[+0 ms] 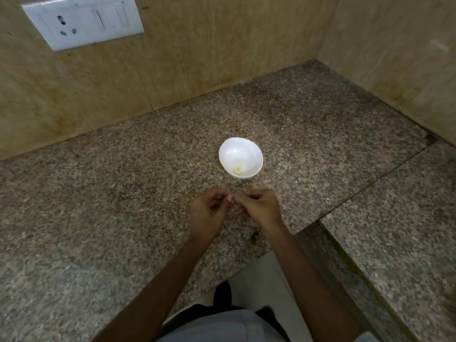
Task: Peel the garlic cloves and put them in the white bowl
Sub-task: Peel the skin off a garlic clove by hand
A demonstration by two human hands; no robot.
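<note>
Bowl [240,154]: 1
Hands: 2 (left hand [209,211], right hand [259,206])
Garlic clove [233,211] between fingertips: 1, mostly hidden
Garlic pieces [237,170] in bowl: count unclear
Switch plate [82,21]: 1

pinched item hidden by fingers [240,200], switch plate [81,22] cropped

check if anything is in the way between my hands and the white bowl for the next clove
Nothing visible does. The left hand and right hand meet just short of the white bowl, with only bare granite counter between them. The garlic clove itself is hidden inside their grip.
</note>
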